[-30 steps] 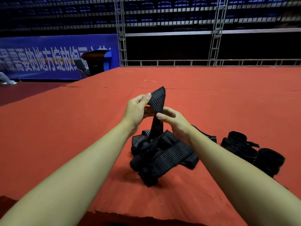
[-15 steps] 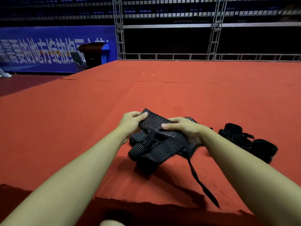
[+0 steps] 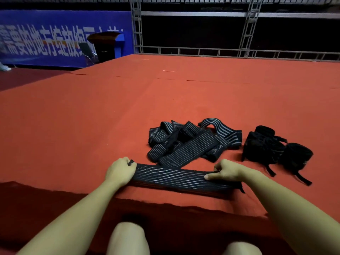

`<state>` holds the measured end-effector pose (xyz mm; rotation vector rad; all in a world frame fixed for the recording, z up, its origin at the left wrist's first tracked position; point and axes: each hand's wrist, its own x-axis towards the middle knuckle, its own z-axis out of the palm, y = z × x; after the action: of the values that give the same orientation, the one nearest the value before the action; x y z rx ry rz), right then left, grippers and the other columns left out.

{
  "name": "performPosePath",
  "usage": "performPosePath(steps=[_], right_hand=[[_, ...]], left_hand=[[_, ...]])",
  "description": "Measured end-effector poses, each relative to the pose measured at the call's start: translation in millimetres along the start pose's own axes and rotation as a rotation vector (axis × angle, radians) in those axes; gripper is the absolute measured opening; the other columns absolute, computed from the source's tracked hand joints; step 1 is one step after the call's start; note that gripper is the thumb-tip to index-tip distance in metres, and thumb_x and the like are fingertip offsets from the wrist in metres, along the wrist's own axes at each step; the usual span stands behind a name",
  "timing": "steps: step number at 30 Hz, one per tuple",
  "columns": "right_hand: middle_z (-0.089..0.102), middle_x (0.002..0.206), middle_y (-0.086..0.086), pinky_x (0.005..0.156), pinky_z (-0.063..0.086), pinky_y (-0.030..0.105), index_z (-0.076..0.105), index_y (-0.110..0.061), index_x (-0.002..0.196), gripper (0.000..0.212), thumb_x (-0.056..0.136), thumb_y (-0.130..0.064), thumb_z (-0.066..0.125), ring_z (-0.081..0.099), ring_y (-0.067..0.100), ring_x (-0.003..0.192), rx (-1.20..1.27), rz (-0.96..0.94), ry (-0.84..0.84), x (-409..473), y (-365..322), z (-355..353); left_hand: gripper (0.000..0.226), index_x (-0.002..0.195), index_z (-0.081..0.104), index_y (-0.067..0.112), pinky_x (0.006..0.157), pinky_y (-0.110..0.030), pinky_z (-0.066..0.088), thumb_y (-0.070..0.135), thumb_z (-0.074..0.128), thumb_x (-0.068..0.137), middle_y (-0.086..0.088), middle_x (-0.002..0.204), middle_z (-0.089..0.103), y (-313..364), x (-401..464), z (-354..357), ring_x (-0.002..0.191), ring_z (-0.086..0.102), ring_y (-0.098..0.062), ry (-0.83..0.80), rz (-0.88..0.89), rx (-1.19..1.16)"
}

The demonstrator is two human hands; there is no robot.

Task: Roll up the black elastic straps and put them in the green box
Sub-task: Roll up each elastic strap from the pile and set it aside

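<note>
Fingers (image 3: 128,163) of our left hand (image 3: 120,171) clench the strap (image 3: 176,178) end; our right hand (image 3: 227,172) pins its other end, long axis running left-right between them.

Left hand (image 3: 120,172) fingers curled out of sight around the near strap's (image 3: 176,178) left end. Strap's right end ran under the right hand (image 3: 227,171). Rolled straps (image 3: 276,150) at far right too dark to count. Blue banner (image 3: 55,37) lettering blurred, cut off at left edge. Both knees cropped by bottom edge.
</note>
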<state>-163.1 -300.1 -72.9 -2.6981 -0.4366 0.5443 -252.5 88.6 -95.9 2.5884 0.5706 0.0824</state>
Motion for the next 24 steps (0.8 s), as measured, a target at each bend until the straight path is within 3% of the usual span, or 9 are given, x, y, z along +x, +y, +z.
performPosePath(steps=[4,7,9,12,14,18,19,21,24], right_hand=[[0.065,0.071,-0.001,0.060,0.041,0.033,0.065,-0.013,0.077,0.075,0.071,-0.087,0.063,0.060,0.019,0.068,-0.250,0.059,0.039,-6,2,9],[0.065,0.084,-0.005,0.069,0.048,0.033,0.064,-0.023,0.084,0.067,0.078,-0.088,0.051,0.064,0.022,0.083,-0.423,0.014,0.252,-8,-5,10],[0.068,0.098,-0.006,0.078,0.050,0.034,0.063,-0.029,0.096,0.047,0.088,-0.075,0.055,0.066,0.019,0.094,-0.287,-0.075,0.348,-5,-17,13],[0.071,0.106,-0.007,0.093,0.052,0.032,0.066,-0.026,0.118,0.028,0.099,-0.046,0.062,0.067,0.015,0.100,0.121,-0.137,0.186,11,-45,26],[0.072,0.116,-0.001,0.101,0.051,0.033,0.066,-0.021,0.127,0.028,0.103,-0.035,0.060,0.067,0.014,0.106,0.221,-0.167,0.111,22,-65,38],[0.066,0.130,0.010,0.083,0.046,0.005,0.062,-0.012,0.135,0.033,0.104,-0.021,0.059,0.065,0.014,0.106,0.534,-0.094,0.094,34,-93,48],[0.060,0.136,0.013,0.092,0.048,0.011,0.062,-0.016,0.136,0.034,0.103,-0.025,0.062,0.063,0.020,0.116,0.573,-0.055,0.130,40,-94,50],[0.032,0.163,0.013,0.120,0.033,0.036,0.057,-0.028,0.142,0.048,0.098,-0.044,0.064,0.036,0.033,0.146,0.366,0.013,0.221,50,-92,53],[0.016,0.170,-0.010,0.121,0.020,0.044,0.049,-0.036,0.148,0.059,0.095,-0.056,0.062,0.020,0.027,0.149,0.092,-0.104,0.317,52,-94,57]], left_hand=[[0.027,0.098,0.062,0.022,0.097,-0.040,0.043,0.045,0.050,0.091,-0.004,0.112,0.058,-11,-8,12,0.112,0.053,-0.027,0.042,0.083,0.220],[0.042,0.126,0.052,0.028,0.103,-0.039,0.036,0.043,0.054,0.087,-0.002,0.130,0.051,-4,-10,20,0.123,0.044,-0.024,0.083,0.093,0.221],[0.050,0.135,0.049,0.028,0.106,-0.039,0.035,0.039,0.055,0.087,-0.002,0.135,0.050,9,-11,28,0.127,0.043,-0.024,0.145,0.125,0.169],[0.032,0.122,0.058,0.027,0.103,-0.039,0.039,0.031,0.054,0.091,0.000,0.124,0.056,35,-15,43,0.121,0.049,-0.024,0.188,0.223,0.038],[0.018,0.110,0.063,0.027,0.101,-0.040,0.039,0.034,0.055,0.095,0.000,0.116,0.060,48,-15,56,0.118,0.052,-0.026,0.144,0.229,-0.006],[0.033,0.116,0.062,0.032,0.107,-0.041,0.032,0.057,0.056,0.096,0.002,0.124,0.056,56,-9,69,0.126,0.043,-0.024,0.041,0.088,-0.049],[0.037,0.120,0.060,0.033,0.108,-0.041,0.031,0.060,0.055,0.095,0.003,0.126,0.055,56,-7,71,0.127,0.042,-0.024,0.037,0.082,-0.052],[0.042,0.127,0.055,0.035,0.107,-0.040,0.030,0.063,0.051,0.096,0.003,0.129,0.053,54,-8,73,0.127,0.040,-0.023,0.050,0.111,-0.012],[0.044,0.135,0.051,0.035,0.104,-0.037,0.030,0.060,0.041,0.100,0.005,0.131,0.050,52,-16,79,0.123,0.040,-0.019,0.125,0.178,0.074]])
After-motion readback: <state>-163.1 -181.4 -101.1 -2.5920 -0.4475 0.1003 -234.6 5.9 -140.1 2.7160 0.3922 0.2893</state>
